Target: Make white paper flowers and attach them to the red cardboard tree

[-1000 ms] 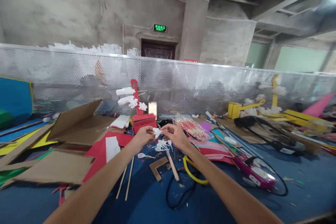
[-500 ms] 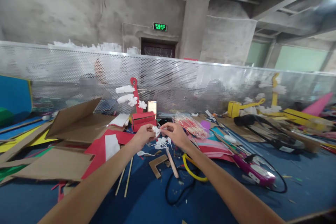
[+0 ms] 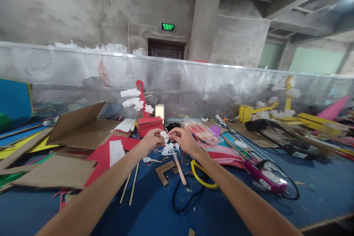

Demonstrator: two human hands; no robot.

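Note:
A small white paper flower [image 3: 165,136] is between my two hands, above the blue table. My left hand [image 3: 151,142] pinches it from the left with thumb and fingers together. From the other side, the fingertips of my right hand [image 3: 183,140] close on its edge. Just below lies a cluster of white paper petals [image 3: 169,150] on thin stems, and one loose white petal piece [image 3: 149,159] rests to the left. A pale wooden rod [image 3: 180,170] lies under the cluster. Behind my left hand stands a red box [image 3: 149,126] bearing a red hooked post [image 3: 140,94] with white paper flowers.
Cardboard sheets [image 3: 59,167] and red card [image 3: 96,160] lie left. Two thin sticks [image 3: 134,184], an L-shaped cardboard piece [image 3: 163,172] and a yellow ring [image 3: 201,179] are nearer me. Bagged red-white sticks [image 3: 201,131] and a purple device [image 3: 267,179] with a black cord lie right.
The white flower has turned between my fingers, and more of its petals show. My hands stay nearly in place, and the whole view has shifted slightly.

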